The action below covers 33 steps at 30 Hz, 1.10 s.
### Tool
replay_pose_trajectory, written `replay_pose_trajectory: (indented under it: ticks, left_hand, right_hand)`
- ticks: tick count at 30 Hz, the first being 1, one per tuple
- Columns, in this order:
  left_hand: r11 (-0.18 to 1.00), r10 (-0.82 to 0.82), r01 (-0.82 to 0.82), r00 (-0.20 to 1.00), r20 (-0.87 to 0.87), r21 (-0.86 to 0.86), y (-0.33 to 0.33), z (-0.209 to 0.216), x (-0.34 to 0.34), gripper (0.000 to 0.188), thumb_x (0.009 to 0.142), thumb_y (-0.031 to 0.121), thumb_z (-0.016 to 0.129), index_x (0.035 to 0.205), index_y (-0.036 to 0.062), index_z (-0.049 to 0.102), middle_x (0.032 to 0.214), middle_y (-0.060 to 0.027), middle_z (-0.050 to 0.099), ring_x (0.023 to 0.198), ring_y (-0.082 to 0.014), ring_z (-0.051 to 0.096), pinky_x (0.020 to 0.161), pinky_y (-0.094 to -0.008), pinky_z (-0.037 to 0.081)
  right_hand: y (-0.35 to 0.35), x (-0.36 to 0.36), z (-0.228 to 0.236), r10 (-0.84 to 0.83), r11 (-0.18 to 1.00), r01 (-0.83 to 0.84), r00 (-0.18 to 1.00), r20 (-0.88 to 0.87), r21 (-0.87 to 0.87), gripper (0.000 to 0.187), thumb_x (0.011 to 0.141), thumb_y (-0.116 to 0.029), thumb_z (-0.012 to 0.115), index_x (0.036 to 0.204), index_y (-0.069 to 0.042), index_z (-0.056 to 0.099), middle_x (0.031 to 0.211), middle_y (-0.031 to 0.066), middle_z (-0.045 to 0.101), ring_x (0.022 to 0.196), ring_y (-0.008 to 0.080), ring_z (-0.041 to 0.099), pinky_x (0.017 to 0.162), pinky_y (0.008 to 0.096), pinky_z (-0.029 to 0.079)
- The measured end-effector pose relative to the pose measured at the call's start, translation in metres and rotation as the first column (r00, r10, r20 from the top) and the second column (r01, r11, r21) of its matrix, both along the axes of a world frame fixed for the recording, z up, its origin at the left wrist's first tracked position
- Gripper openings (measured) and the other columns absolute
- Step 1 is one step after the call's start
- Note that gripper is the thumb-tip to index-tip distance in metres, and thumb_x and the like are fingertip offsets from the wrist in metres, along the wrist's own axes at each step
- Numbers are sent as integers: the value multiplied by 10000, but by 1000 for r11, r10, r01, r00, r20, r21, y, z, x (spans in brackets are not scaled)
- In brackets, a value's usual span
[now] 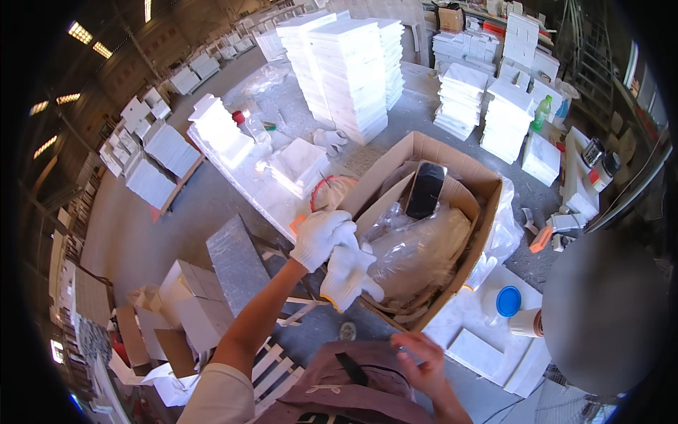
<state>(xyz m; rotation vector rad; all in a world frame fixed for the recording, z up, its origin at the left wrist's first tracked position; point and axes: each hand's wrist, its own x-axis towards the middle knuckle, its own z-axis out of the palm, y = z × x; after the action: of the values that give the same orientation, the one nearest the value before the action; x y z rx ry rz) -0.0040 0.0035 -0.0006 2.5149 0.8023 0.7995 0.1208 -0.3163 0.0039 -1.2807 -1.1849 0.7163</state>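
Your right grip (426,367) hangs empty, lower centre; your left grip (321,239) holds a glove (346,274), likely light, limp; take its cuff (330,297).

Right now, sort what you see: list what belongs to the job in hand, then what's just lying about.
In the job:
- gloved left hand
- loose white glove, held by it
- bare right hand, apart from the glove

Lying about, by the look of it:
- dark phone-shaped object
- blue-lidded tub
- green bottle
- tall white slab stacks
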Motion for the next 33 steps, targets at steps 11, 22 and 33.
replay_pose_trajectory:
  ticks: [11,22,33]
  left_hand:
    - [1000,-17,17,1000,-5,14,-5,10,3,239,863,259,644,1008,71,667,902,-113,680,869,-292,646,753,-374,499]
    - [703,475,230,552,685,-673,-24,52,-87,179,979,159,568,1072,31,651,937,-7,646,847,-65,599,768,-219,501]
    - [537,721,24,507,473,-844,-97,58,-289,269,948,229,576,1129,39,633,967,-45,635,880,-113,589,806,-258,486]
  right_hand:
    - [-27,-43,-86,775,522,-798,591,-222,-300,306,985,-258,541,1219,-103,663,1435,115,484,1327,310,440,1096,407,347]
    - [-11,-87,-84,330,692,-449,893,-306,-565,436,937,-214,626,1346,-81,555,1319,120,579,1153,264,601,983,364,450]
    - [140,-258,-85,-66,827,-505,349,-935,-247,639,981,-640,194,1518,-295,206,1449,99,428,1294,343,432,1047,501,347]
